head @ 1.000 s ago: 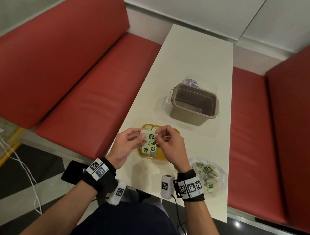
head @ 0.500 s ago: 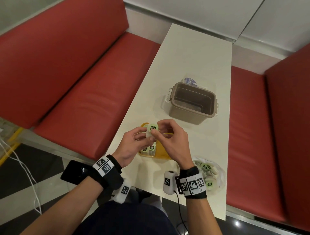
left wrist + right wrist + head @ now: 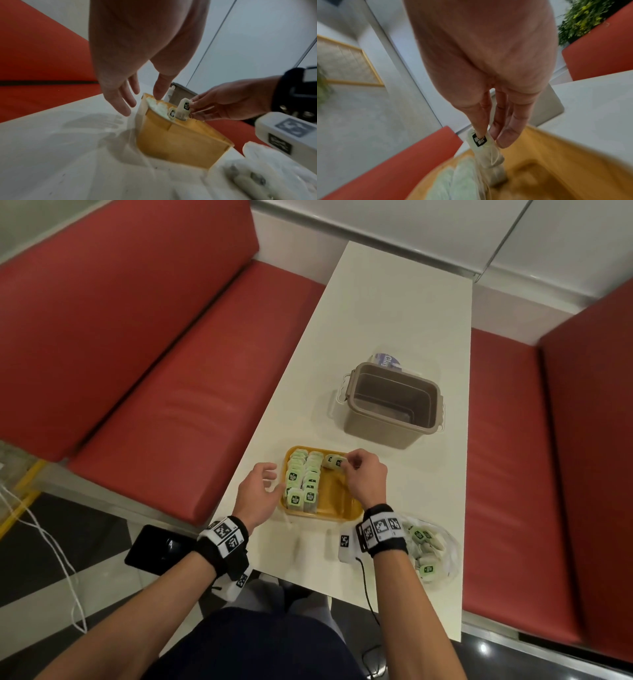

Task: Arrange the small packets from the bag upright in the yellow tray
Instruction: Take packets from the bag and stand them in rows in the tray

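The yellow tray (image 3: 337, 501) sits near the table's front edge, with two rows of pale green packets (image 3: 303, 477) standing upright along its left side. My right hand (image 3: 346, 465) pinches a packet (image 3: 335, 461) at the tray's far right corner; the same held packet (image 3: 184, 109) (image 3: 481, 143) hangs down into the tray (image 3: 173, 139) (image 3: 556, 169). My left hand (image 3: 270, 479) (image 3: 135, 100) hovers with relaxed fingers just left of the tray, holding nothing. A clear plastic bag (image 3: 430, 549) with several more packets lies right of my right wrist.
An empty brown plastic bin (image 3: 394, 405) stands on the white table (image 3: 394, 302) beyond the tray, a small labelled item (image 3: 387, 361) behind it. Red bench seats (image 3: 171, 405) flank the table. A white cable device (image 3: 346, 542) lies by the front edge.
Both hands had been holding a packet together above the tray. The left hand has let go and drawn back left; the right hand has carried the packet to the tray's far right corner.
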Available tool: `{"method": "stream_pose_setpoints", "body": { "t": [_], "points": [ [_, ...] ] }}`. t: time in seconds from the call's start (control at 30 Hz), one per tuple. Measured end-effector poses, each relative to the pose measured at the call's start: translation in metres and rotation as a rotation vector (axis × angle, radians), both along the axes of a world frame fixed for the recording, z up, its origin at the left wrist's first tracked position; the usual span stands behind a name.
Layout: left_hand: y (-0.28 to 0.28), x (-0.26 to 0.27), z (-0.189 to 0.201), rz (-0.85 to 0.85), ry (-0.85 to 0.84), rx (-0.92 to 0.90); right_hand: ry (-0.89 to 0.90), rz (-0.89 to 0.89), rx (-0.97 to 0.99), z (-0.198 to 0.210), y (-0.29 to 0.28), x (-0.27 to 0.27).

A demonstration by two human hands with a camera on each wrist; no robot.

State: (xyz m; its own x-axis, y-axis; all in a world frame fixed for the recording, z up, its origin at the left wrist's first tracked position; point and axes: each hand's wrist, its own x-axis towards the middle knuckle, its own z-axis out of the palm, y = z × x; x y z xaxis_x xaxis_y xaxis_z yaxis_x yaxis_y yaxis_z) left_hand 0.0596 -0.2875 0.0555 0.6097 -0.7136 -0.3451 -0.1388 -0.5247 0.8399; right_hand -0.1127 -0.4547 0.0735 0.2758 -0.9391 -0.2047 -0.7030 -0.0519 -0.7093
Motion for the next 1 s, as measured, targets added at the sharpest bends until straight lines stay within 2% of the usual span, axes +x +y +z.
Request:
{"method": "stream_pose_setpoints", "body": {
  "t": [0.1, 0.2, 0.37, 0.47, 0.6, 0.87, 1.0],
  "points": [
    [0.002, -0.001, -0.009, -0.087, 0.002, 0.08, 0.051, 0.003, 0.039, -0.02, -0.004, 0.015],
    [0.003, -0.002, -0.012, -0.113, 0.001, 0.077, 0.077, -0.008, 0.045, -0.032, -0.003, 0.026],
    [0.003, -0.001, -0.008, -0.124, 0.003, 0.062, -0.009, -0.183, 0.02, -0.039, 0.007, 0.027],
    [0.003, 0.001, -0.006, -0.127, 0.008, 0.062, 0.014, -0.254, 0.108, -0.039, 0.014, 0.027],
    [0.004, 0.001, -0.004, -0.129, 0.016, 0.064, 0.131, -0.225, 0.212, -0.032, 0.015, 0.033],
    [0.003, 0.004, -0.004, -0.131, 0.053, 0.063, 0.152, -0.192, 0.202, -0.02, 0.009, 0.035],
    [0.001, -0.001, 0.002, -0.094, -0.067, 0.02, 0.062, -0.149, 0.054, 0.019, 0.011, 0.002]
  ]
}}
